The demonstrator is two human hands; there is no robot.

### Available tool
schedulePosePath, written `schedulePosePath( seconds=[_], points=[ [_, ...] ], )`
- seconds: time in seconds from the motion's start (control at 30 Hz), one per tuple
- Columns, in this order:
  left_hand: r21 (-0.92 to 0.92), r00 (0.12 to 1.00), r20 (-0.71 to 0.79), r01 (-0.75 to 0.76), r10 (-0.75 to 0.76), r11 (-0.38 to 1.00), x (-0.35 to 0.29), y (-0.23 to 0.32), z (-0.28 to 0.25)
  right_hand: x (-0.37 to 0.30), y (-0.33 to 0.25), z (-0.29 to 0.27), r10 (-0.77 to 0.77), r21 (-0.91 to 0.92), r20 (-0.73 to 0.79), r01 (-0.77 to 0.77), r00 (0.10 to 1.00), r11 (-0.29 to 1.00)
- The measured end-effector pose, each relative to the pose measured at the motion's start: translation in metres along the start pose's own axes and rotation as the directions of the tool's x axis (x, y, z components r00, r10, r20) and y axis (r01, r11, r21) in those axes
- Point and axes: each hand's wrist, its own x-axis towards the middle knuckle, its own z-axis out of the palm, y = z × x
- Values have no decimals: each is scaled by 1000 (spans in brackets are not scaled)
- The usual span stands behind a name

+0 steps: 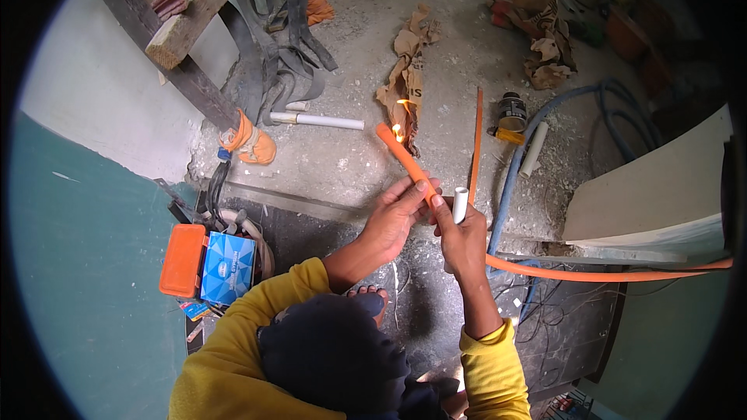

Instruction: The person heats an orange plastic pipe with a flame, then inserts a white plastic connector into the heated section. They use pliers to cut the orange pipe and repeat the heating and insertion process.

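Note:
Both hands grip an orange pipe (406, 157). Its far end is beside small flames (398, 132) on a strip of torn brown paper (405, 70). My left hand (389, 222) is closed around the pipe from the left, with thumb and fingers pinching it. Just behind, my right hand (464, 243) grips the same pipe between thumb and fingers. A short white pipe (460, 201) also sticks up from the right hand's grasp. More orange pipe (607, 273) runs from beside the right wrist to the right edge; my hand hides whether the two are one piece.
A white pipe (327, 121) lies left of the flames. Right of them are a thin orange strip (476, 140), a dark can (511, 109) and a blue hose (513, 171). A blue box (227, 266) and an orange case (183, 259) stand at left, below a wooden frame (187, 31).

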Motion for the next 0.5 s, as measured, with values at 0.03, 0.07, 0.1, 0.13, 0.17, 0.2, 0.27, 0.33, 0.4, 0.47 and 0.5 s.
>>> schedulePosePath(
  seconds=[0.03, 0.07, 0.1, 0.13, 0.17, 0.2, 0.27, 0.33, 0.4, 0.47, 0.5],
  points=[
    [5, 1000, -15, -10, 10, 1000, 0, -1, -1, 0, -1, 0, 14, 14, 9, -14, 1000, 1000],
    [3, 1000, -23, -8, 8, 1000, 0, -1, -3, 0, -4, 1, 28, 27, 19, -29, 999, 999],
    [2, 1000, -29, -7, 7, 1000, 0, 0, -1, 1, -6, 1, 41, 40, 28, -42, 999, 998],
    [0, 999, -36, -6, 6, 1000, 1, 1, 1, 0, -6, 2, 6, 34, -14, -6, 1000, 999],
    [1, 1000, -22, 0, 0, 1000, 1, 2, 3, -2, -5, 4, -29, 26, -56, 30, 998, 999],
    [1, 1000, -10, 5, -5, 1000, 1, 4, 7, -3, -4, 4, -65, 17, -95, 67, 993, 998],
    [-14, 1000, 23, 11, -10, 1000, 1, 6, 10, -6, -2, 4, -152, -85, -152, 140, 977, 986],
    [-43, 997, 71, 22, -19, 999, 0, 5, 14, -7, 0, 1, -251, -228, -187, 206, 950, 951],
    [-38, 998, 60, 25, -22, 999, -1, 6, 17, -7, 0, 0, -359, -401, -183, 264, 915, 877],
    [-45, 998, 53, 32, -30, 998, -1, 6, 19, -8, -3, 0, -444, -518, -182, 299, 877, 802],
    [-53, 998, 49, 39, -37, 998, -1, 6, 19, -9, -4, 1, -484, -572, -176, 311, 857, 759]
  ],
)
